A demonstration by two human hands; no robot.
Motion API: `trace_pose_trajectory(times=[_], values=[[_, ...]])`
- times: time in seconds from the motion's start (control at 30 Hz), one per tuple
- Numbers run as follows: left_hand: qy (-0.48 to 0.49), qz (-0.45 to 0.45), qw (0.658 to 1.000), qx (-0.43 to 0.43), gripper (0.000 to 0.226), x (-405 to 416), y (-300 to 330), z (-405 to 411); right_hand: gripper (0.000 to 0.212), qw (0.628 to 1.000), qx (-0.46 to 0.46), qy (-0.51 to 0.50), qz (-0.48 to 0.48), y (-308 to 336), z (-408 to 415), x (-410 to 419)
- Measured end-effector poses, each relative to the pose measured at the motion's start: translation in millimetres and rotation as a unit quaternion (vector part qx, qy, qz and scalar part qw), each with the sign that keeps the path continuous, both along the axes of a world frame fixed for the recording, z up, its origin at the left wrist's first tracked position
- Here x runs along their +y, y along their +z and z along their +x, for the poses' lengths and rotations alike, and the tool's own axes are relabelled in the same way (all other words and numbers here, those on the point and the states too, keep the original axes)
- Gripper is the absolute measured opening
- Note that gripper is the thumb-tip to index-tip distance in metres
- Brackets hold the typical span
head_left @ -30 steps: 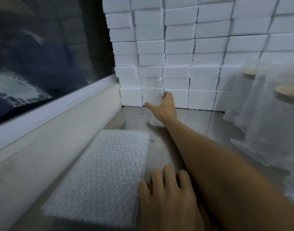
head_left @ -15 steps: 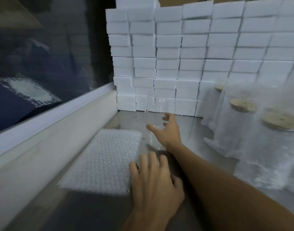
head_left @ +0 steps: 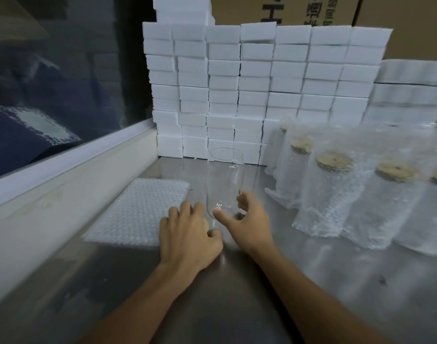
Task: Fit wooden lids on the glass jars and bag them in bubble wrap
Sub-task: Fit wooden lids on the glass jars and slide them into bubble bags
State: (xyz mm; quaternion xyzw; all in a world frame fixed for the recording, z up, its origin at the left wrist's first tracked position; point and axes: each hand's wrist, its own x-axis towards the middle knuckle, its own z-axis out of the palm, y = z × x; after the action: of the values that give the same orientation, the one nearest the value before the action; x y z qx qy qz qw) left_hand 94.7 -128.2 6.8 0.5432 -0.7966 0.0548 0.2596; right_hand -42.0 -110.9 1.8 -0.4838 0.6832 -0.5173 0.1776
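Head view: glass jar (head_left: 225, 180) between right hand (head_left: 247, 222) fingers

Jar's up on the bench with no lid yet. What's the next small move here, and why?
Probably fit a lid: the right hand grips the bare glass jar near its base, upright and open-topped, while the left hand seems to cup something pale beside the bubble wrap bags. Likely bring that up onto the rim; the wrapped jars already carry lids.

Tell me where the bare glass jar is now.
The glass jar stands upright mid-table in the head view, held by the right hand, beside the bubble wrap stack.
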Motion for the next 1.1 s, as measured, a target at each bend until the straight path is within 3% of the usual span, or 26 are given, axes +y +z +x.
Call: trace_pose_trajectory(times=[0.13, 0.23, 0.37, 0.53, 0.6, 0.7, 0.8, 0.87, 0.93, 1.0, 1.1], values=[[0.006, -0.006, 1.000, 0.030, 0.047, 0, 6, 4, 0.043, 1.000, -0.003, -0.017, -0.008, -2, 0, 30], [-0.045, -0.067, 0.993, 0.089, 0.044, 1, 10, 6, 0.015, 0.997, -0.055, -0.017, -0.046, 0, 4, 45], [-0.180, -0.172, 0.963, 0.105, 0.045, 9, 13, 3, 0.024, 0.985, -0.127, 0.104, -0.061, 10, 12, 55], [-0.316, -0.171, 0.926, 0.115, 0.056, 17, 11, -10, 0.015, 0.984, -0.103, 0.132, -0.062, 9, 9, 53], [-0.318, -0.160, 0.919, 0.170, 0.066, 15, 9, -12, 0.016, 0.979, -0.152, 0.094, -0.103, 8, 3, 52], [-0.292, -0.122, 0.898, 0.305, 0.074, 10, 8, -15, 0.018, 0.944, -0.298, 0.021, -0.137, 9, -7, 46], [-0.245, 0.066, 0.867, 0.429, 0.086, 5, 9, -18, 0.020, 0.911, -0.399, 0.017, -0.106, 14, -10, 39], [-0.240, 0.194, 0.817, 0.487, 0.094, -1, 8, -20, 0.024, 0.898, -0.430, 0.042, -0.089, 15, -10, 36], [-0.234, 0.247, 0.783, 0.521, 0.094, -8, 7, -21, 0.035, 0.888, -0.448, 0.063, -0.081, 16, -8, 35], [-0.215, 0.230, 0.799, 0.512, 0.094, -13, 5, -22, 0.037, 0.867, -0.484, 0.075, -0.094, 18, -9, 34], [-0.179, 0.170, 0.851, 0.464, 0.093, -15, 2, -23, 0.036, 0.819, -0.557, 0.097, -0.097, 21, -12, 37]])
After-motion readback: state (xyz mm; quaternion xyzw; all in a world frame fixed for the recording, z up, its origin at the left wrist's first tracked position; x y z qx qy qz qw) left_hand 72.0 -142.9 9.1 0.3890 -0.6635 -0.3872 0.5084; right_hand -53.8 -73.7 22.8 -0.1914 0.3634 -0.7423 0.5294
